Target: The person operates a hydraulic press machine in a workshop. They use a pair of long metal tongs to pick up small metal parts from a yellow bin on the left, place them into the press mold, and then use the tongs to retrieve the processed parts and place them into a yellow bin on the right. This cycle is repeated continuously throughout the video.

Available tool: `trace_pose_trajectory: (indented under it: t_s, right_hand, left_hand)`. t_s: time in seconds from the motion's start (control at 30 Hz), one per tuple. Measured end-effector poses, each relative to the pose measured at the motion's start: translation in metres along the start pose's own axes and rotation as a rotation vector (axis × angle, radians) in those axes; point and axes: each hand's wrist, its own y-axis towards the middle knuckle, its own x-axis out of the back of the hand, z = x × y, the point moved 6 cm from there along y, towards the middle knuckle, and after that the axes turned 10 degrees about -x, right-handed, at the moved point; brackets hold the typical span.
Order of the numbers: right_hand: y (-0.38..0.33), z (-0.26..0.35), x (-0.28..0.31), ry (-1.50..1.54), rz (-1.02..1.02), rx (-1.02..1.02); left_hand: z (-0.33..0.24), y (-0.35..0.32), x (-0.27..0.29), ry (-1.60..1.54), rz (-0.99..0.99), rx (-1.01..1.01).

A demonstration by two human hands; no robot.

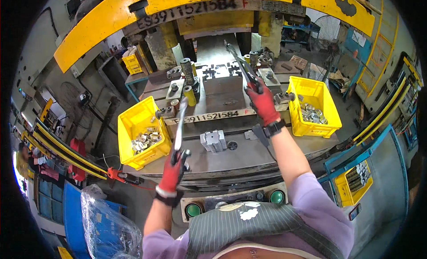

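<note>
I keep the lower die [222,96] as reference. My right hand [263,101], nearer, grips the long dark tool [242,65], its axis slanting forward-left over the die. My left hand [171,171] grips the pale long tool [179,136], pointing forward at the die's left side.

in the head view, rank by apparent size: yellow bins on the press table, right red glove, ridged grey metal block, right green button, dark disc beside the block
1. Left yellow bin and right yellow bin, too alike to rank
2. Right red glove
3. Ridged grey metal block
4. Right green button
5. Dark disc
</note>
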Motion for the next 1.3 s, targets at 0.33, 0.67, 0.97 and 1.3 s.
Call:
trace_pose_trajectory:
  t_s: [0.33, 0.67, 0.97, 1.3]
  right_hand:
    - [-0.146, -0.073, 0.073, 0.418, 0.03, -0.391]
    - [-0.178, -0.097, 0.217, 0.008, -0.367, -0.255]
    - [-0.183, -0.186, 0.231, -0.149, -0.54, -0.626]
    - [-0.191, -0.218, 0.228, -0.234, -0.523, -0.362]
  left_hand:
    - [0.033, 0.267, -0.089, 0.652, 0.147, -0.361]
    - [-0.026, 0.206, -0.101, -0.167, 0.267, -0.282]
    - [-0.018, 0.023, -0.031, -0.302, 0.036, 0.006]
    - [0.063, -0.052, 0.156, 0.314, -0.453, -0.083]
